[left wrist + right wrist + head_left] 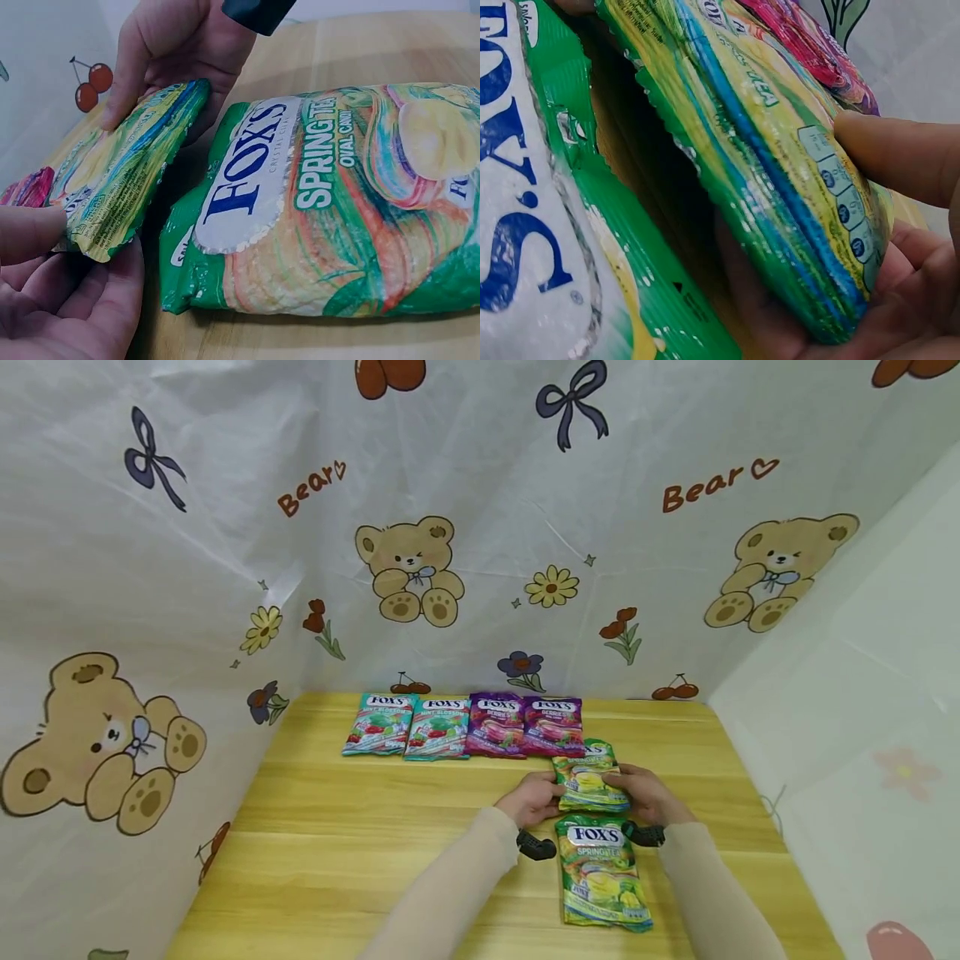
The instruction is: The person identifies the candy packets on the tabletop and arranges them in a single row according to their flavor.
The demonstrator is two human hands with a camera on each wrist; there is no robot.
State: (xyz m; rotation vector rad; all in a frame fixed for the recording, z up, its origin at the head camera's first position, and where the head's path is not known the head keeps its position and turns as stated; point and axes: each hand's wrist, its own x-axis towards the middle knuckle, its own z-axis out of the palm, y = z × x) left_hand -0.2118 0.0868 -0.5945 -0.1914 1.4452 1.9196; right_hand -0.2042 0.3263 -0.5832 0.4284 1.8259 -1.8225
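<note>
Both hands grip one green and yellow candy bag (588,781), the left hand (534,798) at its left edge and the right hand (651,793) at its right. In the left wrist view the left thumb lies over the bag's printed face, with fingers beneath. The right thumb (900,154) presses on the bag's face in the right wrist view, fingers under it. The held bag's near edge is tilted up, and its far end overlaps a purple bag in the head view. Closer to the person, a second green Fox's Spring Tea bag (603,872) lies flat on the table.
Along the back of the wooden table (337,843) lie two teal Mint Blossom bags (380,724) and two purple Berries bags (497,725), side by side in a row. White sheets printed with bears surround the table at the back and sides.
</note>
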